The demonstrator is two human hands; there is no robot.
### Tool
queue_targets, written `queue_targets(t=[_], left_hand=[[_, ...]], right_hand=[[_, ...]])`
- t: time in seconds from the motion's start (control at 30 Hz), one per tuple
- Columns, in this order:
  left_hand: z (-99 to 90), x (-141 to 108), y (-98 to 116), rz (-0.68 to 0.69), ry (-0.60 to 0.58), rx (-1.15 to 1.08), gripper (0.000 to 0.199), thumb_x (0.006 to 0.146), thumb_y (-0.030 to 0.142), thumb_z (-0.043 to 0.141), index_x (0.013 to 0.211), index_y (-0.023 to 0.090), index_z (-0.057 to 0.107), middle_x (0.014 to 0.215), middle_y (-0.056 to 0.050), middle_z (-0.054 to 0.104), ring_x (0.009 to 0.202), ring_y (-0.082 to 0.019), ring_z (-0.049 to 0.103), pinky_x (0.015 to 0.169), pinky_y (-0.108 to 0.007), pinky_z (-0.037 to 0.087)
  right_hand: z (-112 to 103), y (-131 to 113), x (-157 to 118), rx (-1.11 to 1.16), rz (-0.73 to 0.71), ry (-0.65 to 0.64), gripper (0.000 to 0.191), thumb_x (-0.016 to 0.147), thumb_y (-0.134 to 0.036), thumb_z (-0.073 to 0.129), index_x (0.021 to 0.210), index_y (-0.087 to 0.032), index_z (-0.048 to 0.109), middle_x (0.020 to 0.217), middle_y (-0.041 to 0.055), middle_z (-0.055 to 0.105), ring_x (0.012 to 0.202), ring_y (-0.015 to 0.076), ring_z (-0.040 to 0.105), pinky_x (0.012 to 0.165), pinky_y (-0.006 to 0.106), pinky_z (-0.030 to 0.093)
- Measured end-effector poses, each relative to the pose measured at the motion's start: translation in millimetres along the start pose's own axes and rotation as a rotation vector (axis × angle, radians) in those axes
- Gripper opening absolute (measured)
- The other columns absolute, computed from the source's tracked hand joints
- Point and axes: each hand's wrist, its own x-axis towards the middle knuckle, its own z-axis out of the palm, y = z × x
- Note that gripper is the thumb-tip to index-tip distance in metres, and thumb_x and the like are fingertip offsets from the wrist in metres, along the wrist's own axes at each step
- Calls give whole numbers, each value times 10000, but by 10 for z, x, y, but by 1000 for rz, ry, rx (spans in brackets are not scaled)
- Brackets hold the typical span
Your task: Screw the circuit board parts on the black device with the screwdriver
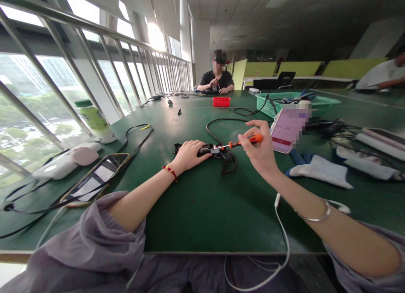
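My left hand [190, 154] rests over a black device [205, 150] lying on the green table, its fingers wrapped round the body. Small coloured wires and a black cable [234, 164] come out at the device's right end. In my right hand [261, 151] is an orange and black screwdriver [255, 138], pinched by the handle between thumb and fingers. The shaft points left, and its tip is at the opened right end of the device. Whether the tip sits in a screw is too small to tell.
A phone showing a timer [286, 130] stands right of my right hand, before a green basket [265, 106]. Gloves [322, 170] lie at right. A red tray [221, 101] is farther back. At left are a phone [98, 179], strap and bottle [96, 122]. A person [218, 76] sits opposite.
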Motion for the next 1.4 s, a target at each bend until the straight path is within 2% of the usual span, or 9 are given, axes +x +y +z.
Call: queue_targets(t=[0.13,0.33,0.53,0.7,0.83,0.93,1.1,1.3,1.4], left_hand=[[-7,0,-1,-2,2,-1,457,878,565,449,1077,184,603,1042,-68,656,953,-250,599,840,-368,438],[-7,-19,7,2,11,1,465,877,564,450,1095,181,597,1057,-70,652,951,-250,596,845,-368,435],[-27,-62,32,-5,7,13,470,880,567,439,1087,177,599,1045,-73,650,951,-251,595,849,-372,433],[-63,-81,51,-4,-1,12,468,883,566,430,1095,184,597,1043,-75,647,956,-248,593,849,-369,433],[-72,-87,59,-9,-11,8,457,886,553,431,1096,184,598,1056,-82,644,960,-250,591,855,-374,432],[-65,-88,53,-10,-12,11,456,888,551,429,1096,182,597,1060,-82,644,960,-250,592,852,-371,435],[-70,-85,45,4,-17,12,468,893,558,412,1110,182,589,1062,-78,645,976,-249,591,863,-370,435],[-82,-83,56,3,-26,33,456,897,543,414,1101,175,590,1068,-84,644,973,-254,592,858,-377,439],[-64,-79,47,9,-32,42,458,897,550,406,1094,179,590,1071,-84,644,962,-252,595,842,-375,443]], right_hand=[[3,1,8,-58,16,-5,153,792,-354,570,793,-203,548,644,-45,502,544,93,461,577,258,384],[20,-24,-47,66,-62,-35,397,709,-244,617,1066,-232,444,745,-50,520,612,110,505,607,261,425],[27,-117,-103,-8,-6,-35,163,778,-349,583,851,-213,532,700,-43,531,547,89,497,576,255,407],[33,-115,-110,68,-95,-9,395,709,-224,614,1062,-230,437,786,-32,545,655,118,543,613,266,435],[30,-137,-131,-39,-9,-20,254,766,-361,605,955,-225,504,712,-48,531,582,105,521,620,272,428],[36,-165,-139,-10,-13,-38,170,779,-347,583,869,-215,526,755,-29,555,550,90,496,575,261,417],[56,-160,-132,70,-49,-26,439,703,-245,638,1090,-227,430,770,-35,543,601,113,508,573,266,422],[51,-156,-126,-5,18,-34,193,750,-330,615,879,-211,536,798,-23,561,578,94,510,596,261,427],[59,-135,-124,75,-16,-21,380,698,-251,638,1039,-231,472,833,-24,551,640,110,538,592,255,443]])
